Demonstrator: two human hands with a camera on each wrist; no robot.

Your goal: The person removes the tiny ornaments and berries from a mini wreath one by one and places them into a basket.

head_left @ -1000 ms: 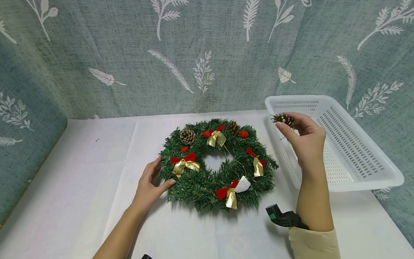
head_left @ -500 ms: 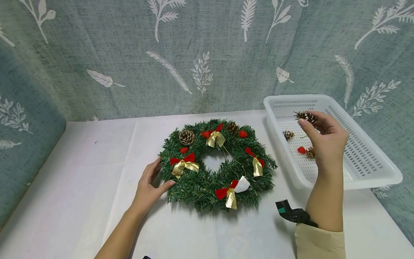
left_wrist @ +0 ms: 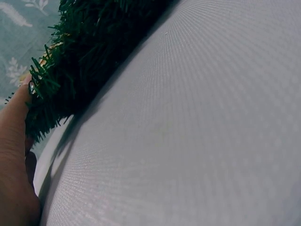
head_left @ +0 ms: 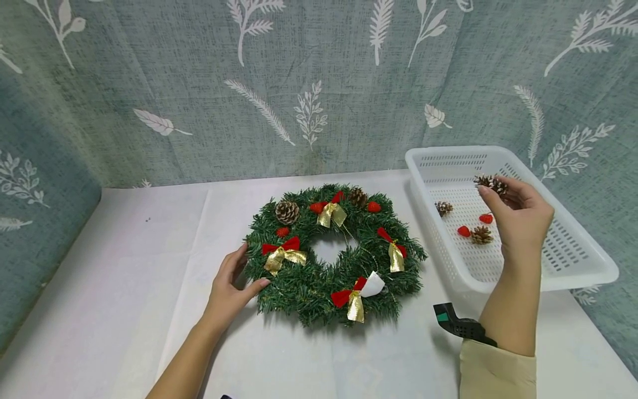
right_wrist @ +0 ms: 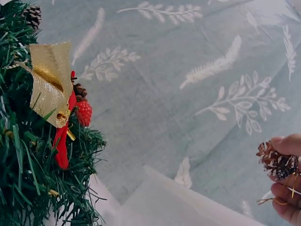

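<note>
A green wreath (head_left: 309,299) lies on the table, trimmed with pine cones, red berries and red-and-gold bows. At its left edge my left hand (head_left: 226,288) holds it, thumb on the front side and the other fingers partly hidden by the greenery. In the left wrist view the thumb (left_wrist: 14,117) touches the wreath's needles (left_wrist: 89,61). My right hand (head_left: 523,216) pinches a pine cone (head_left: 490,184) between thumb and fingers, above the white plastic basket (head_left: 583,244). The right wrist view shows this pine cone (right_wrist: 276,161) with a thin gold tie hanging from it.
Inside the basket lie two pine cones (head_left: 481,235) and two red berries (head_left: 464,231); my right hand and forearm cover part of it. A white cloth (head_left: 129,266) covers the table. Behind it hangs a grey-green patterned curtain (head_left: 199,66).
My right hand has moved right with the pine cone, from the basket's left rim to over its inside, uncovering the cones and berries there. The left hand and wreath have stayed put.
</note>
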